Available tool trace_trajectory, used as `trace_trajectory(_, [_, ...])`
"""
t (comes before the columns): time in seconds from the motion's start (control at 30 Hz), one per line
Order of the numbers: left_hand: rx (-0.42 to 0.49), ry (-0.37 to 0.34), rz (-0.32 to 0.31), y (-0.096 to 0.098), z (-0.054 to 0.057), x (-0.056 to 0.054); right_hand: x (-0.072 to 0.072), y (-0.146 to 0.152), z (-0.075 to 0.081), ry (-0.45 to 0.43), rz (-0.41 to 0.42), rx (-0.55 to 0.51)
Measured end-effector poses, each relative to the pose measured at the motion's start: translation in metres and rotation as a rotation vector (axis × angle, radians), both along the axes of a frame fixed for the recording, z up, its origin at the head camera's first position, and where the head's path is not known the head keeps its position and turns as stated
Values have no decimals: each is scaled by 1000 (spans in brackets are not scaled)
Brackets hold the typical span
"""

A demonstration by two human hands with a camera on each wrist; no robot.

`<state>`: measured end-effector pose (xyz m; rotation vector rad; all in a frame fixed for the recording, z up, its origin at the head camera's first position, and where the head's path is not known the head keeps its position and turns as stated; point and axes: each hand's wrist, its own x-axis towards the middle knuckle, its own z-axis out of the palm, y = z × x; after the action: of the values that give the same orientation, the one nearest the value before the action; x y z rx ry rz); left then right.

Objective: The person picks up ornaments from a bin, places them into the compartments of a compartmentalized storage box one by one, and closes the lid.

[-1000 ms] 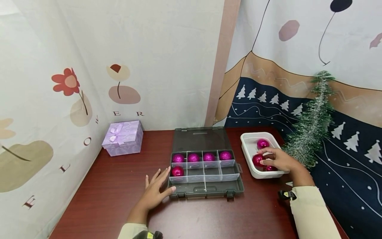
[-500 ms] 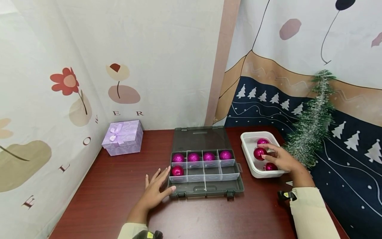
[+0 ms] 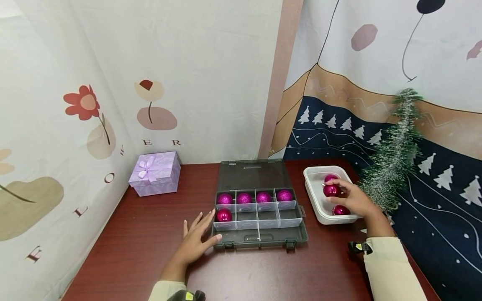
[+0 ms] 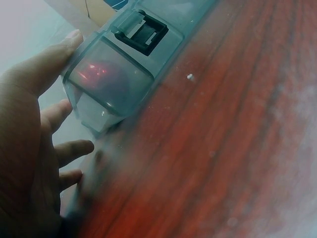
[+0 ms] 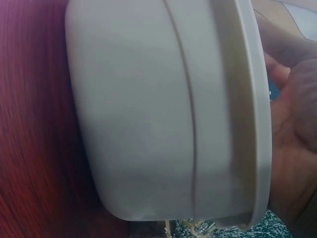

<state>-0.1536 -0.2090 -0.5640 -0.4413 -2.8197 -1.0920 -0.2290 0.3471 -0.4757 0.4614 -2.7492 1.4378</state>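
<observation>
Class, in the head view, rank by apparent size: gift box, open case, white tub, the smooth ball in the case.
1. Open case
2. White tub and gift box: too close to rank
3. Smooth ball

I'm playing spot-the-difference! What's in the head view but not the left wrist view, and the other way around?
Only the head view shows the purple gift box, white tub, tree and right fingers holding a shiny ball.

Only the left wrist view peeks through the clear side of the case at a reddish ball.

Both share the left fingers, case, reddish ball and table.
</observation>
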Motion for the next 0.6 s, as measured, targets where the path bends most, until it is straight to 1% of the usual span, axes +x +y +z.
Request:
trace_trajectory(0.1, [-2,-2,-2,0,0,0,0,-4,0,20,-46,3])
trace_trajectory(0.2, [-4,-2,-2,-1,0,0,1,-8,0,39,-65,7])
trace_trajectory(0.3, [-6,-2,-1,-1,0,0,2,-12,-1,75,-49,-14])
trace_trajectory(0.43, [-5,-2,-2,-1,0,0,2,-17,-3,117,-14,-86])
trace_trajectory(0.6, [2,3,-8,-1,1,0,4,-24,-4,158,-22,-145])
